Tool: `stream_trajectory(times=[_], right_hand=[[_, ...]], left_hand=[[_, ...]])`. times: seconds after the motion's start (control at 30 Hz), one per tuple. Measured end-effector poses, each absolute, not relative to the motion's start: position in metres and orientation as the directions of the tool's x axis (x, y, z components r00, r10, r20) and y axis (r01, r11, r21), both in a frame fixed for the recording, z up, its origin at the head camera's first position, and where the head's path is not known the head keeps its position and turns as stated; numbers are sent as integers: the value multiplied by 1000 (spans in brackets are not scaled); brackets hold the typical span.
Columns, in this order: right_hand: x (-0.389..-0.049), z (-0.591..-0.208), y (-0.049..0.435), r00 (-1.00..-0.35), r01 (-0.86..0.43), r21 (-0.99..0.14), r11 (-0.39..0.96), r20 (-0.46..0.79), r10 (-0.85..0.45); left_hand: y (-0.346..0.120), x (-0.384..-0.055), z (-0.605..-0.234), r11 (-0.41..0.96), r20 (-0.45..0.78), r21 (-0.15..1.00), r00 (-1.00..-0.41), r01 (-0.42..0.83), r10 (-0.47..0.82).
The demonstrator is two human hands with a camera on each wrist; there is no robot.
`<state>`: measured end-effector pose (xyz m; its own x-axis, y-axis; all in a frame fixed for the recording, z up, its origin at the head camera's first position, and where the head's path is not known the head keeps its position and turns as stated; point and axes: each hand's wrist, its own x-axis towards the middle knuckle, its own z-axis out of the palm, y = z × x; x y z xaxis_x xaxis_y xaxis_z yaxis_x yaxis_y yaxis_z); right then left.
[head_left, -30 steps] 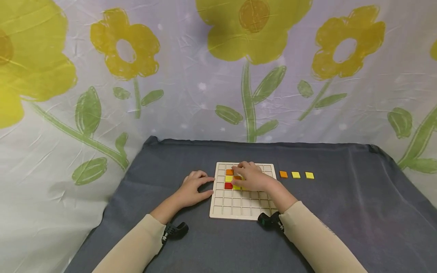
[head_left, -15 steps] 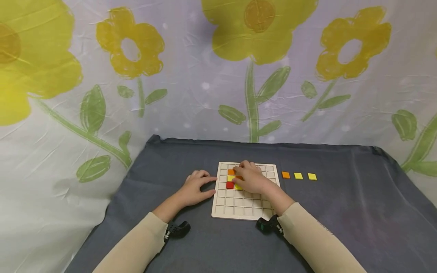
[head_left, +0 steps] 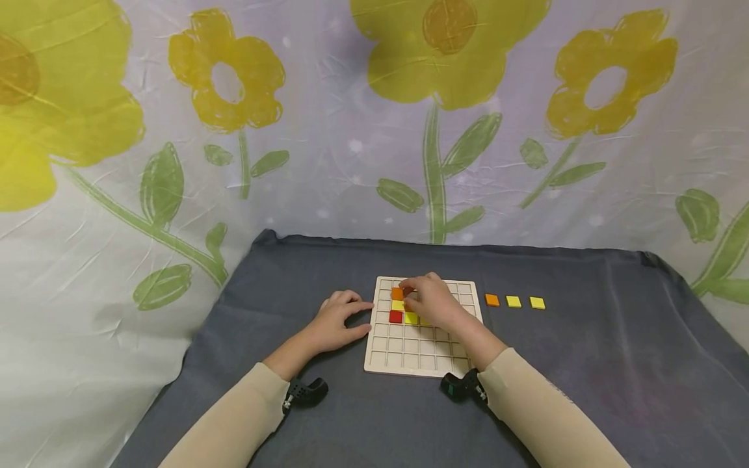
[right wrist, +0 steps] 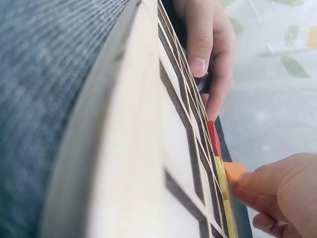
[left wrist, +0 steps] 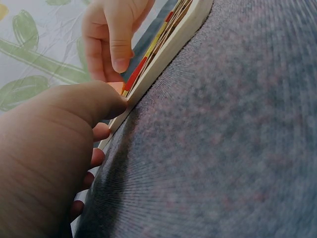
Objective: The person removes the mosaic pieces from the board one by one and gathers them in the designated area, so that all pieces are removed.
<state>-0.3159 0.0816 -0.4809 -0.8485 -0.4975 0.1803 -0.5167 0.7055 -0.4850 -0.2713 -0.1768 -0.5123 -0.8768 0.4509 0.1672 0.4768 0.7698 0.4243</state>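
A square wooden grid board [head_left: 404, 354] lies on the dark cloth. Near its far left part sit small square tiles: an orange tile [head_left: 397, 294], a yellow tile [head_left: 398, 305], a red tile [head_left: 396, 316] and another yellow tile [head_left: 411, 318]. My right hand [head_left: 435, 304] is over them; in the right wrist view its thumb and finger pinch an orange tile [right wrist: 234, 171] just above the board, standing tilted. It partly hides the tiles underneath. My left hand [head_left: 333, 326] rests at the board's left edge, thumb and index finger touching the rim, fingers relaxed.
To the right of the board lie an orange tile [head_left: 492, 299] and two yellow tiles, the nearer yellow tile [head_left: 513, 301] and the farther yellow tile [head_left: 537, 303], in a row. A flower-printed curtain [head_left: 328, 162] hangs behind the table.
The right hand's thumb and fingers have drawn closer together and lifted a little, with an orange tile between them. The left hand stays on the board's edge. The head view has shifted slightly.
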Motion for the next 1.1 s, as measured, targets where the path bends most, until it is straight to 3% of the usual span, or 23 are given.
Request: stream_trajectory(times=[0.27,0.67,1.1], right_hand=[[-316,-483,80,-881,-451,-564,692,155,-447],[-315,-492,74,-913,-408,-544,733,217,-346],[-313,-490,72,-927,-374,-557,742,199,-318]], left_hand=[[-178,-272,-512,766,164,430,-876,477,453],[-178,-273,-514,760,170,434,-873,484,458],[-179,-274,-515,767,165,425,-874,481,456]])
